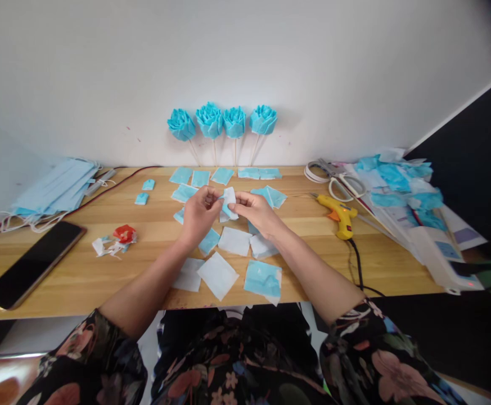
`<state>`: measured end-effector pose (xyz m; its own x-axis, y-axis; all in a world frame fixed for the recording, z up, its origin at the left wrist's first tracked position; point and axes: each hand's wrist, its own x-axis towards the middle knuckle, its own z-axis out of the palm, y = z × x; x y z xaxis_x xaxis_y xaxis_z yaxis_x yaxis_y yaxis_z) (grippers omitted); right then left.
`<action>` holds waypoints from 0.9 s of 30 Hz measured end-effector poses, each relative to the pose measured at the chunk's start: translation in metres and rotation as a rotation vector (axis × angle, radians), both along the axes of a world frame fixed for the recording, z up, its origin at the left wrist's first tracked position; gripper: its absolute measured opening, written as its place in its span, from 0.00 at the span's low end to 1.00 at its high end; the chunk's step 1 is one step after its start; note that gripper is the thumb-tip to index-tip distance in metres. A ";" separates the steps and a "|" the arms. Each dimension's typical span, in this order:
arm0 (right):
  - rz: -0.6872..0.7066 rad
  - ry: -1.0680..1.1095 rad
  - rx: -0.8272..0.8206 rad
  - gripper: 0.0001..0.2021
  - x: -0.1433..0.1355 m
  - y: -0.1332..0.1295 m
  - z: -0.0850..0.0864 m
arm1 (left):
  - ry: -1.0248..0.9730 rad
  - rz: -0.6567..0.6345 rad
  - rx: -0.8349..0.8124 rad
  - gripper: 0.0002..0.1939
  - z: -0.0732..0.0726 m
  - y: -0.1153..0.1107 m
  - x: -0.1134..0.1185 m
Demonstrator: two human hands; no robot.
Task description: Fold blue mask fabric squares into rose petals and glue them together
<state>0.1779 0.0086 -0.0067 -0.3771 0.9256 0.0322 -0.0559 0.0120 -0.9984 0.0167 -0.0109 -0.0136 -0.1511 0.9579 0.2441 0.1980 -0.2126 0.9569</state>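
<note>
Over the middle of the table, my left hand [201,214] and my right hand [257,211] pinch a small blue and white piece of face-mask fabric [229,198] between their fingertips. The piece is partly folded, its white side toward me. Cut squares of the same fabric lie around and under my hands: a white square [218,275] and a blue square [262,279] nearest me, a blue one [181,175] farther back. My hands and wrists hide some of them. Several blue fabric flowers [210,120] on thin sticks lean against the wall behind.
At left are stacked face masks [55,183], a black phone [34,264], scraps with a red wrapper [125,233] and two small folded blue pieces [142,198]. At right lie a yellow glue gun [341,216] with its cord, scissors [346,187], a tape roll [316,171], fabric scraps [392,174] and a white power strip [435,253].
</note>
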 end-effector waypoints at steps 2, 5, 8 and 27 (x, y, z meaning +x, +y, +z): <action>0.003 0.007 0.001 0.15 0.000 0.000 0.000 | -0.009 -0.018 -0.005 0.06 0.002 -0.001 0.001; -0.001 0.017 -0.003 0.14 0.000 0.000 0.001 | -0.017 -0.077 -0.024 0.09 0.007 -0.003 0.002; -0.028 0.020 -0.012 0.15 0.000 0.000 0.001 | 0.002 -0.121 -0.055 0.12 0.012 -0.007 0.003; -0.077 0.083 0.046 0.15 0.001 0.002 0.000 | -0.223 -0.172 -0.260 0.14 0.014 -0.006 0.002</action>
<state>0.1791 0.0105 -0.0071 -0.2991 0.9486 0.1036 -0.1353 0.0653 -0.9887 0.0187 -0.0168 0.0006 -0.0043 0.9995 -0.0306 -0.0383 0.0305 0.9988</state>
